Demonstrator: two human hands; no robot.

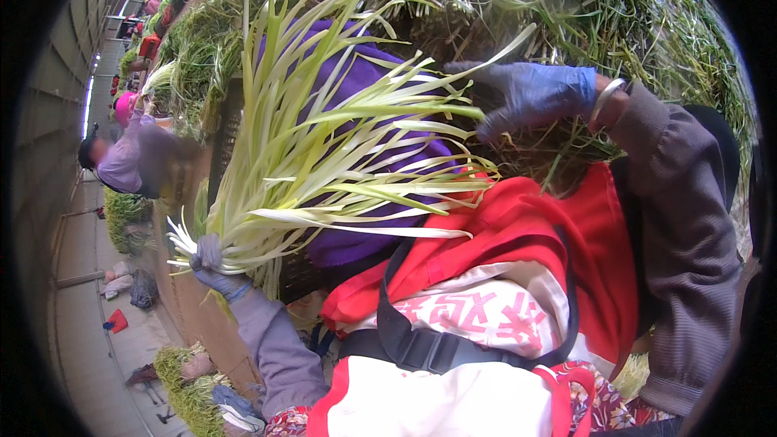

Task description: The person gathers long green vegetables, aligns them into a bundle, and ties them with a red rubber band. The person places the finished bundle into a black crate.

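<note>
My left hand (220, 267), in a thin bluish glove, is closed around the white stem ends of a large bunch of pale yellow-green leafy stalks (315, 152), which look like blanched chives. The long flat leaves fan out to the right, over a purple cloth (340, 82) and partly onto a red and white apron (485, 212). Close to the leaf tips is my right hand (528, 97), in a blue glove with a bracelet at the wrist. Its fingers are spread, and one leaf passes by them; I see nothing gripped there.
Heaped green and dry leaves (583, 30) lie beyond my right hand. A black plastic crate (226, 127) shows partly beneath the bunch. To the left, another person (124, 158) handles similar stalks. Green bundles (188, 382) and a red item (116, 320) lie on the floor.
</note>
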